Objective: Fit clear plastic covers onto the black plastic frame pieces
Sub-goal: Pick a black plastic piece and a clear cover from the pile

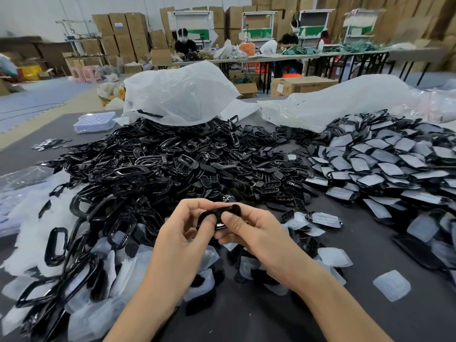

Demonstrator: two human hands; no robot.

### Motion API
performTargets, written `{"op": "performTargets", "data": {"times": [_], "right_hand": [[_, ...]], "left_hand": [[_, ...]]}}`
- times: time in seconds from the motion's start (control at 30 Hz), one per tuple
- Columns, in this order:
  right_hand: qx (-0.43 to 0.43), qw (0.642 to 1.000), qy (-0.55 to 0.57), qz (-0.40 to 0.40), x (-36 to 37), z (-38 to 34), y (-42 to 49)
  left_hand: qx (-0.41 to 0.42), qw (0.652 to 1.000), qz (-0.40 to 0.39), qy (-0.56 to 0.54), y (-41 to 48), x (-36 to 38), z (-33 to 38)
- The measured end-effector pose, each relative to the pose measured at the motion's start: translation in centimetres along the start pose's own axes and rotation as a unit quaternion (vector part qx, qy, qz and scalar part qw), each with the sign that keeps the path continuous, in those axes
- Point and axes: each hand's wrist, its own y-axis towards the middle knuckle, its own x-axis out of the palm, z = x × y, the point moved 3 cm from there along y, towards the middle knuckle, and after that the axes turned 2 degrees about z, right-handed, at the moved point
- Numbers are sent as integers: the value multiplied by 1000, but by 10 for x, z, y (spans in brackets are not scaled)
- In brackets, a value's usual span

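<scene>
Both your left hand (183, 235) and right hand (254, 228) pinch one black frame piece (210, 212) above the dark table (259, 317) — frame heap (148, 164), clear covers (334, 256) around; cardboard boxes (123, 33) stacked behind.

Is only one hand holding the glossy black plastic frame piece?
No, the left hand and right hand both pinch the black plastic frame piece.

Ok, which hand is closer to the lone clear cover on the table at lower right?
Right. The right hand sits up and left of the clear cover, gripping a black frame piece; the left hand grips the same piece, farther left.
</scene>
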Motion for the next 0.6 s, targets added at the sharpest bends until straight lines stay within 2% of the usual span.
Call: {"op": "performTargets", "data": {"times": [0.1,0.17,0.23,0.33,0.43,0.5,0.6], "right_hand": [[-20,995,-84,43,-3,-3,-2],[-36,985,-148,84,-7,-4,-2],[-50,970,-182,153,-20,-6,-1],[-62,954,-147,255,-43,-8,0],[-63,945,-110,300,-55,-6,2],[-61,944,-112,304,-55,-4,3],[-59,945,-118,301,-53,-2,4]], "left_hand": [[-5,998,23,64,0,1,-7],[38,984,52,166,-2,1,-11],[102,956,59,268,-5,2,-11],[192,909,2,371,-6,8,-16],[234,870,-90,425,-11,18,-23],[230,861,-128,434,-14,19,-26],[211,862,-135,441,-14,19,-29]]}}
